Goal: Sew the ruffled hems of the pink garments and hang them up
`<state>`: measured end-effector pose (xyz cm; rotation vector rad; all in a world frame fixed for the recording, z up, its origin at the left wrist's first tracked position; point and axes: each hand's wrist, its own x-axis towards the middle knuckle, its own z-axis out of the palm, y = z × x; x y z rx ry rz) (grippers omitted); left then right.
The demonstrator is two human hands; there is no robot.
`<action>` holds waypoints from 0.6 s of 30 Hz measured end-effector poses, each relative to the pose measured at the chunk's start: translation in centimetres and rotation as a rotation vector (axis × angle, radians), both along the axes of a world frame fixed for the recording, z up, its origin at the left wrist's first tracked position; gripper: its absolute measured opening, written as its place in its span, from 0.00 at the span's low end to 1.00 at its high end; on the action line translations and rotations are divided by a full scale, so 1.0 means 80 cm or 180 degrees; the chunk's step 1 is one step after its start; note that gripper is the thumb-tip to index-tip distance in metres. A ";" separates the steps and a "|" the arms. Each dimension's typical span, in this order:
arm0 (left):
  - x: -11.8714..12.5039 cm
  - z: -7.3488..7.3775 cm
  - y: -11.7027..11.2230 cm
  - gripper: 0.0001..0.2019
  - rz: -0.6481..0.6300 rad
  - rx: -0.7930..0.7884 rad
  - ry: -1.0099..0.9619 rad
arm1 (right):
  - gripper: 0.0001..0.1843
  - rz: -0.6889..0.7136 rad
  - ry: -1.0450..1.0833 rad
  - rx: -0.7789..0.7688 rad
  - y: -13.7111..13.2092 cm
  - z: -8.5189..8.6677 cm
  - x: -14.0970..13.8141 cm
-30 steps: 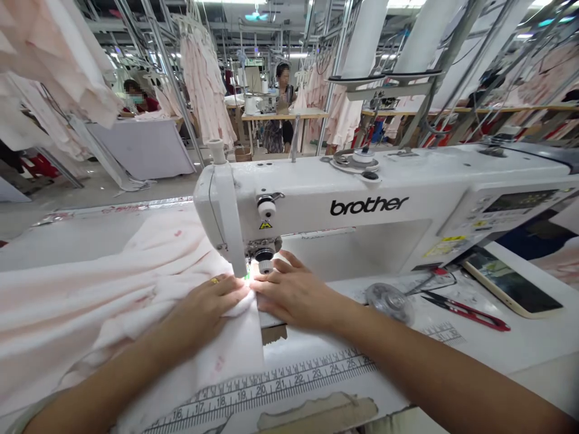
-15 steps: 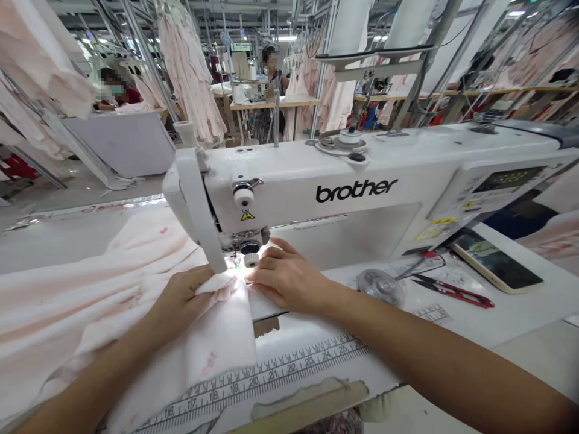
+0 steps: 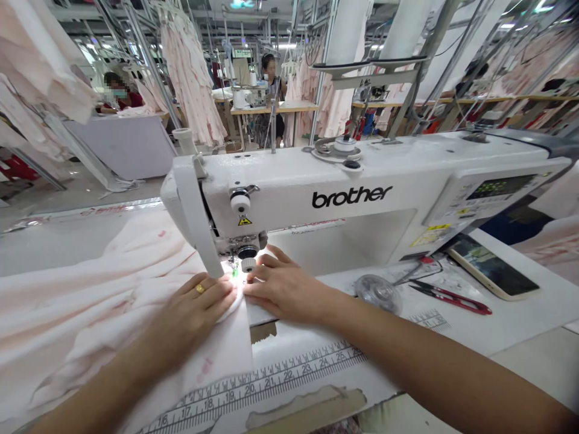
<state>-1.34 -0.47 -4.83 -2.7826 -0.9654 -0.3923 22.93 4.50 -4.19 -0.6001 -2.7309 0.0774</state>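
A pale pink garment piece (image 3: 136, 265) with small pink prints lies across the left of the sewing bed, its edge under the needle area of a white Brother sewing machine (image 3: 280, 199). My left hand (image 3: 194, 310), wearing a gold ring, rests on the fabric just in front of the presser foot, fingers stretched flat; its thumb is hidden. Right of the needle, my right hand (image 3: 284, 286) lies with fingers apart, fingertips by the fabric edge under the lit machine head. The needle and presser foot are partly hidden by the finger guard and glare.
Red-handled thread snips (image 3: 452, 295), a clear round disc (image 3: 377, 293) and a phone (image 3: 495, 265) lie on the right. A printed ruler (image 3: 271, 380) runs along the front edge. Thread cones (image 3: 348, 33) stand above; beyond, people sit among hanging pink garments (image 3: 187, 78).
My left hand has let go of the pinched fabric fold and turned over, laying its fingers flat beside the needle. My right hand stays nearly in place. The view has shifted slightly.
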 end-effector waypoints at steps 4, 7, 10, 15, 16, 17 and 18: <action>0.009 0.005 -0.002 0.15 0.0051 0.0014 0.0213 | 0.09 -0.0044 0.0156 0.0109 0.001 0.000 0.001; 0.010 0.004 -0.002 0.13 0.0055 0.0046 0.0132 | 0.11 0.0039 0.0192 0.0252 -0.001 0.000 -0.001; 0.011 0.003 -0.004 0.12 0.0062 0.0051 -0.0012 | 0.13 -0.0026 0.0018 0.0252 -0.004 -0.001 -0.003; 0.011 0.002 -0.006 0.15 0.0118 -0.0017 -0.0051 | 0.11 -0.0225 -0.0166 0.0219 -0.009 -0.002 -0.006; 0.010 0.001 -0.005 0.15 0.0149 -0.0038 -0.0045 | 0.11 -0.0267 -0.0175 0.0192 -0.010 -0.001 -0.007; 0.008 -0.002 -0.003 0.17 0.0177 -0.0053 -0.0040 | 0.11 -0.0306 -0.0180 0.0153 -0.010 -0.001 -0.007; 0.006 -0.004 -0.001 0.19 0.0217 -0.0055 -0.0034 | 0.11 -0.0350 -0.0184 0.0099 -0.011 -0.001 -0.007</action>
